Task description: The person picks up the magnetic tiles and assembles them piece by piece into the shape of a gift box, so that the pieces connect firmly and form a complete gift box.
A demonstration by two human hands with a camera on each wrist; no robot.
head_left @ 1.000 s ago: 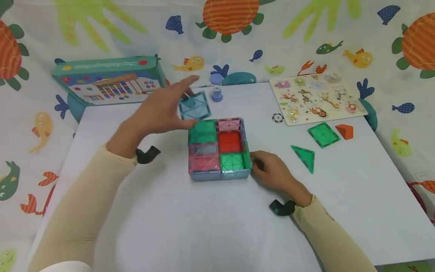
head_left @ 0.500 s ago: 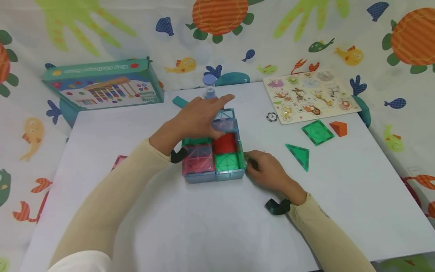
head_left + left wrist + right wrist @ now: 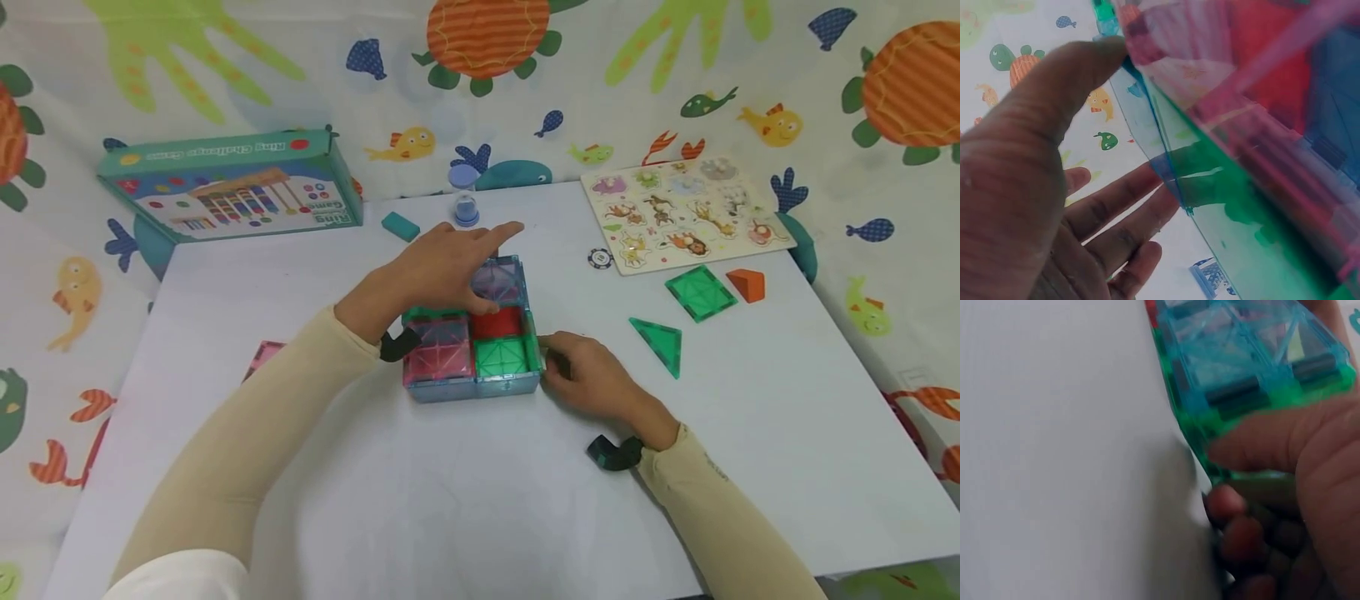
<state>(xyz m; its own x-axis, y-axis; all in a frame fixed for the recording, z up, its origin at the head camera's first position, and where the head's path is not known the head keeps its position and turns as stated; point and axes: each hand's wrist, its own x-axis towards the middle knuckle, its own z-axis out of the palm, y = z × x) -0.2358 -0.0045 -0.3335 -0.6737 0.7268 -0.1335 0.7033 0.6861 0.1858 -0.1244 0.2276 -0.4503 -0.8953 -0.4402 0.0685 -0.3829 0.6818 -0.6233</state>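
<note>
A low box of clear coloured magnetic tiles (image 3: 442,389) stands on the table, with pink, red and green tiles inside. My left hand (image 3: 438,271) reaches over its back part. Between thumb and fingers it holds a clear blue magnetic tile (image 3: 498,279) at the box's back right corner; pink shows through the tile. In the left wrist view the thumb (image 3: 1094,62) touches a tile's edge, while the other fingers show behind clear plastic. At the right front corner my right hand (image 3: 588,375) grips the box side, its other fingers curled, beside a green edge (image 3: 1200,434).
Right of the box lie a green triangle tile (image 3: 660,346), a green square tile (image 3: 701,293) and an orange block (image 3: 747,285). Behind are an animal puzzle board (image 3: 686,212), a poker chip (image 3: 600,258), a teal block (image 3: 401,227) and a game box (image 3: 232,187).
My left hand has carried the blue tile rightward and down onto the box's back right corner, where it now lies flatter. My right hand stays at the box's side.
</note>
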